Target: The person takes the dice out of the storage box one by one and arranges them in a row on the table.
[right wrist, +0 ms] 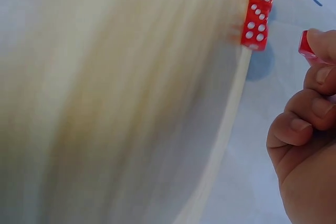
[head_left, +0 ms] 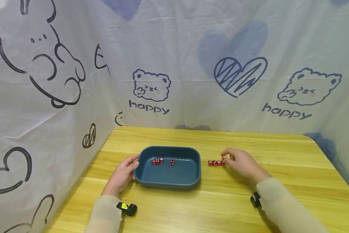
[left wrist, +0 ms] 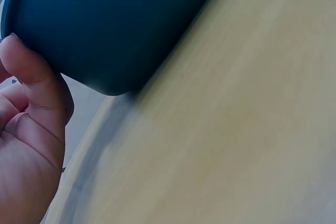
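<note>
A dark teal plastic box (head_left: pixel 168 185) stands on the table, with my left hand (head_left: pixel 122 173) gripping its left end, thumb at the rim. Inside it lie several red dice (head_left: pixel 156 161) with white dots, a few together and one die (head_left: pixel 172 162) apart. To the right of the box is a short row of red dice (head_left: pixel 214 163), touching side by side. My right hand (head_left: pixel 245 164) pinches a red die (right wrist: pixel 303 44) between thumb and forefinger, above the row's right end. In the right wrist view the other fingers are curled in.
The yellow wood-grain table (head_left: pixel 221 207) has a rounded far edge. White cloth (head_left: pixel 186 97) printed with hearts and bears hangs behind it and along the sides. A small black camera (head_left: pixel 128 208) is strapped to the left wrist, another (head_left: pixel 255 199) to the right.
</note>
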`<state>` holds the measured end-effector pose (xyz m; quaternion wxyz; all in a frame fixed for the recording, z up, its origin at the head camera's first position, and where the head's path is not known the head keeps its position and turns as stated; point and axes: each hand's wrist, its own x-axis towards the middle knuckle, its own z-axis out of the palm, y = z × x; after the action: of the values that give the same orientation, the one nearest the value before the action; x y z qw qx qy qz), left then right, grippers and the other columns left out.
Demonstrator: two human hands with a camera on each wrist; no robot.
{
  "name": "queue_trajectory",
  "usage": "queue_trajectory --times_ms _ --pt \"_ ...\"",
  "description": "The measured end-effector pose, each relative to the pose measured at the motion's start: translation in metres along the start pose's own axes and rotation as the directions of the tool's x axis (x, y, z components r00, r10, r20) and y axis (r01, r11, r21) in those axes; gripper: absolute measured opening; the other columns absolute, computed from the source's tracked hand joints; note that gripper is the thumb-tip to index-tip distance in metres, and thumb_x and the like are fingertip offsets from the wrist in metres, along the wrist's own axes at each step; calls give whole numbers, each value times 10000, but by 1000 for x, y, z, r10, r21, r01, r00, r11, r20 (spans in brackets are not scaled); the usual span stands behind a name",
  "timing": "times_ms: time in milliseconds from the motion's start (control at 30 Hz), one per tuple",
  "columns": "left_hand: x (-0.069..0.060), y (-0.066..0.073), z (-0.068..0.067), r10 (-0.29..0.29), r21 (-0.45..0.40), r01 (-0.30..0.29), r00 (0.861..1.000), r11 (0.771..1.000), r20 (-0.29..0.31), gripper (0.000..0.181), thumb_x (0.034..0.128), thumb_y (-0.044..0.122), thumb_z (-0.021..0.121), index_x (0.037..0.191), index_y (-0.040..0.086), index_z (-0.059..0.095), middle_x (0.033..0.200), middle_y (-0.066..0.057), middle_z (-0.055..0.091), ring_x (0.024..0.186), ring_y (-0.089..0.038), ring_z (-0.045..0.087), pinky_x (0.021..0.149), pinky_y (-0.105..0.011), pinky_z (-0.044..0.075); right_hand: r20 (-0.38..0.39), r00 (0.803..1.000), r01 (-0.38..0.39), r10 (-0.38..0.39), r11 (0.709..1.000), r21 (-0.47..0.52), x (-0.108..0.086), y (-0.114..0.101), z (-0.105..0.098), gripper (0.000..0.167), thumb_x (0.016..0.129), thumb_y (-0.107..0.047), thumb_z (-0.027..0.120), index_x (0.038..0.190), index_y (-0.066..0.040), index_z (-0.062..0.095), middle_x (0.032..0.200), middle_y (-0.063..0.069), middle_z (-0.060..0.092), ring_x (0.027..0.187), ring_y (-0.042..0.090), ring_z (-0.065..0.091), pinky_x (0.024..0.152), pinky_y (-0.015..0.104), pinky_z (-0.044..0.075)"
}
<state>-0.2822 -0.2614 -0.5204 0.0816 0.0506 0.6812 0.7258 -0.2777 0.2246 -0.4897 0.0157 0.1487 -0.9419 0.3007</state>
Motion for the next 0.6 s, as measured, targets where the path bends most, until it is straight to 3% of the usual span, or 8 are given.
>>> queue_trajectory --times_ms 600 --pt "-1 -1 0 1 15 -1 1000 1000 -2 478 1070 120 521 1509 -32 407 1088 -101 547 642 -117 533 543 -198 468 47 999 -26 26 1000 5 -5 18 -6 256 966 -195 683 1202 -97 695 702 -3 510 614 165 457 559 326 413"
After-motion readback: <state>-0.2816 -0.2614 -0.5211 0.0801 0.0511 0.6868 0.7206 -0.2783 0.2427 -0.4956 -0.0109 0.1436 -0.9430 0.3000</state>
